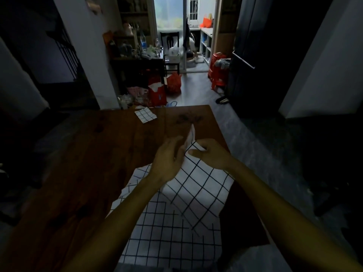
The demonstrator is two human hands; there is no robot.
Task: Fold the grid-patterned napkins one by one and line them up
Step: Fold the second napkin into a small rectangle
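A white napkin with a black grid (198, 185) is lifted at its far corner above the wooden table (98, 154). My right hand (211, 156) pinches that raised corner. My left hand (168, 161) lies against the cloth's left side with fingers fairly straight, touching its edge. Beneath it, more grid-patterned napkins (169, 238) lie spread flat near the table's front edge. One small folded grid napkin (145, 115) rests alone at the table's far edge.
The table's right edge (220, 132) drops to a grey floor. Beyond the far edge are red bags (157, 93), clutter, a dark chair (170, 50) and red stools (217, 69). White walls flank both sides.
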